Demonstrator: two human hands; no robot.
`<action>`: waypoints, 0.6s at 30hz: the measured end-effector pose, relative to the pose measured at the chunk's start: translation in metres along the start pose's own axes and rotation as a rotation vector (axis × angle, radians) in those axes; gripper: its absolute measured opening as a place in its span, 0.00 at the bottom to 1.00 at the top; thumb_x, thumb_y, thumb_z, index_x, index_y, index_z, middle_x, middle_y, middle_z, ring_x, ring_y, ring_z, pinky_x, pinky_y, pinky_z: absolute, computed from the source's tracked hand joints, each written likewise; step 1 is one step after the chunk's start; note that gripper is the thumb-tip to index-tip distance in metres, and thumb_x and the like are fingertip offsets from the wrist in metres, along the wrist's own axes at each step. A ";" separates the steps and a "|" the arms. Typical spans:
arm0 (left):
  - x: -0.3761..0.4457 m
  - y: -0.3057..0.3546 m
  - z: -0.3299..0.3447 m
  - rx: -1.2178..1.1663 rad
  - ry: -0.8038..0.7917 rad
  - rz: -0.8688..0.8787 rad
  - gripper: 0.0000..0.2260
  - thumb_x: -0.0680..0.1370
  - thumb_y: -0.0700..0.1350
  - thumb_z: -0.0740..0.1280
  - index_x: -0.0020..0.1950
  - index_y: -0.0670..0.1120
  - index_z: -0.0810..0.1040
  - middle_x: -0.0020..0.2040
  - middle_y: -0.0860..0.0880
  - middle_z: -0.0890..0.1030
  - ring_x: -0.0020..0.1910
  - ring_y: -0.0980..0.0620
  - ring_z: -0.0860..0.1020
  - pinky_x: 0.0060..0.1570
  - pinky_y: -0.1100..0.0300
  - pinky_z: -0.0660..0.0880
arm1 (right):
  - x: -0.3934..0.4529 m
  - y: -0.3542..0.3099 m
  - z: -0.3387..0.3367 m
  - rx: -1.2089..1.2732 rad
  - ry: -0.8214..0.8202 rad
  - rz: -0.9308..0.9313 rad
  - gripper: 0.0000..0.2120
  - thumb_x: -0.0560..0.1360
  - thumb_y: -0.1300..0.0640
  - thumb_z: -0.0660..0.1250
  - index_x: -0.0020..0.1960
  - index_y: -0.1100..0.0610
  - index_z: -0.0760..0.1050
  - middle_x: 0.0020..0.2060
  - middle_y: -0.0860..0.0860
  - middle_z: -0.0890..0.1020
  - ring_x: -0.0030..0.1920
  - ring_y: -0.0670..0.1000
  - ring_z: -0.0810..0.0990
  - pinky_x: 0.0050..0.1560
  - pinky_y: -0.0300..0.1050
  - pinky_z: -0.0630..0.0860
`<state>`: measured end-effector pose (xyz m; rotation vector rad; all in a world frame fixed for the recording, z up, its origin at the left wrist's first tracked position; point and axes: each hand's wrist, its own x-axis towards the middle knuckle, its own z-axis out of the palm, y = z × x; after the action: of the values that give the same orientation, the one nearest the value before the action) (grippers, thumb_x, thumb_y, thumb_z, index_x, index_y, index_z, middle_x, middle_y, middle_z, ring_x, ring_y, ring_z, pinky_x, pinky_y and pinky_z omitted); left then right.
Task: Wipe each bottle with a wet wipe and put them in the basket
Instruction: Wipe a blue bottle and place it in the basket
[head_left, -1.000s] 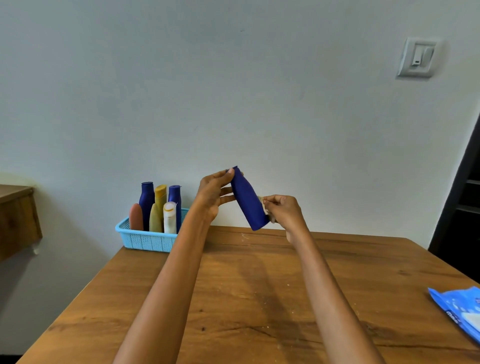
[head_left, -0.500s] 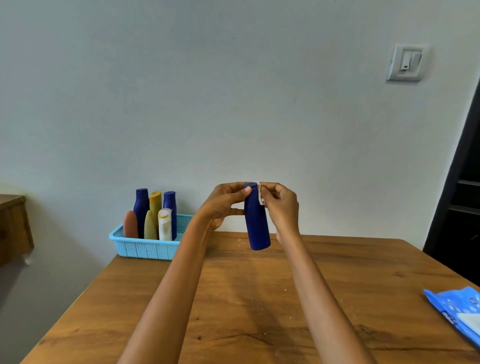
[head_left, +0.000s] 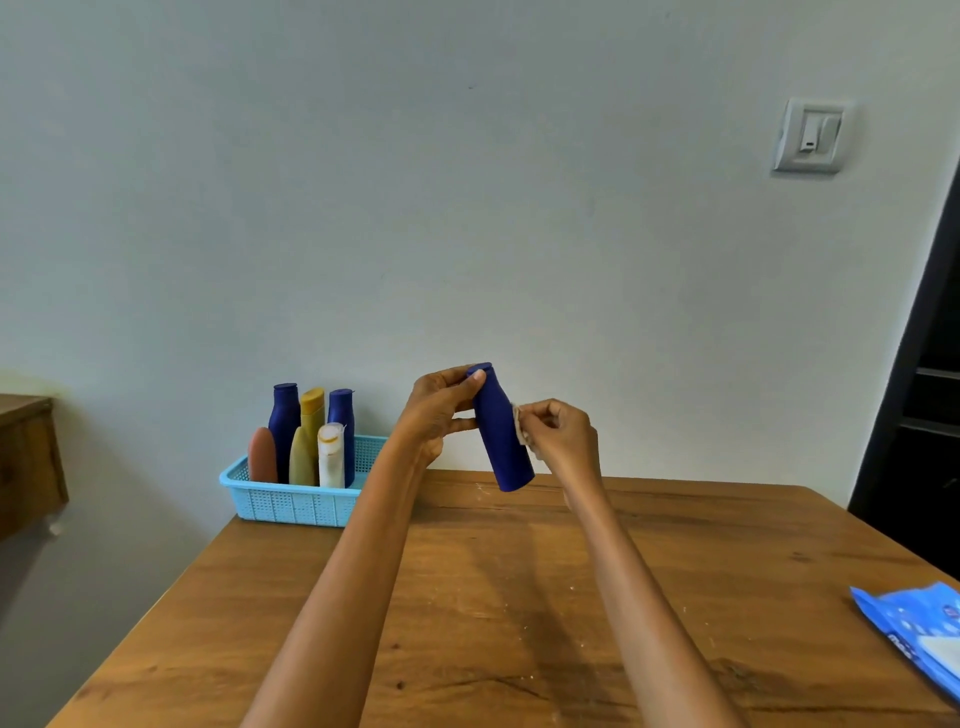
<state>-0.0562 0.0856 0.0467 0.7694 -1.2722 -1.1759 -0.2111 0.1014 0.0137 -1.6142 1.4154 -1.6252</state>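
Note:
My left hand (head_left: 439, 410) grips the top of a dark blue bottle (head_left: 503, 441), holding it in the air above the far part of the table, slightly tilted. My right hand (head_left: 563, 434) pinches a small crumpled wet wipe (head_left: 521, 430) against the bottle's right side. A light blue basket (head_left: 291, 501) stands at the table's far left corner, holding several bottles: two dark blue (head_left: 284, 428), a yellow one, a brown one, an olive one and a white one.
The wooden table (head_left: 493, 597) runs from the wall toward me. A blue pack of wet wipes (head_left: 917, 631) lies at its right edge. A wooden cabinet (head_left: 26, 462) stands left of the table, a dark doorway on the right.
The bottle went from upright to slightly tilted, top to the left. My right hand slid the wipe down from the cap to the bottle's middle.

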 end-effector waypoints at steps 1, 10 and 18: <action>0.000 -0.001 0.001 0.021 -0.037 -0.025 0.05 0.77 0.43 0.67 0.53 0.46 0.78 0.45 0.48 0.83 0.43 0.54 0.82 0.37 0.59 0.79 | 0.000 -0.004 -0.001 0.050 0.019 -0.027 0.05 0.75 0.55 0.67 0.47 0.55 0.79 0.40 0.47 0.83 0.41 0.48 0.80 0.43 0.46 0.79; -0.001 -0.001 0.010 -0.029 0.078 -0.023 0.07 0.74 0.44 0.72 0.49 0.43 0.80 0.41 0.47 0.84 0.44 0.48 0.83 0.35 0.56 0.80 | -0.013 -0.016 0.015 -0.245 0.251 -0.515 0.08 0.73 0.51 0.70 0.49 0.53 0.80 0.46 0.45 0.83 0.49 0.45 0.76 0.45 0.40 0.73; 0.001 -0.001 0.004 -0.122 0.284 -0.001 0.09 0.74 0.44 0.71 0.51 0.43 0.77 0.45 0.46 0.81 0.43 0.48 0.81 0.31 0.58 0.80 | -0.024 0.022 0.026 -0.669 0.239 -0.858 0.15 0.68 0.56 0.75 0.53 0.57 0.79 0.50 0.52 0.81 0.52 0.54 0.79 0.52 0.47 0.75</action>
<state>-0.0604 0.0851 0.0470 0.8146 -0.9572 -1.0910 -0.1893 0.1042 -0.0220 -2.7728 1.6012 -1.9312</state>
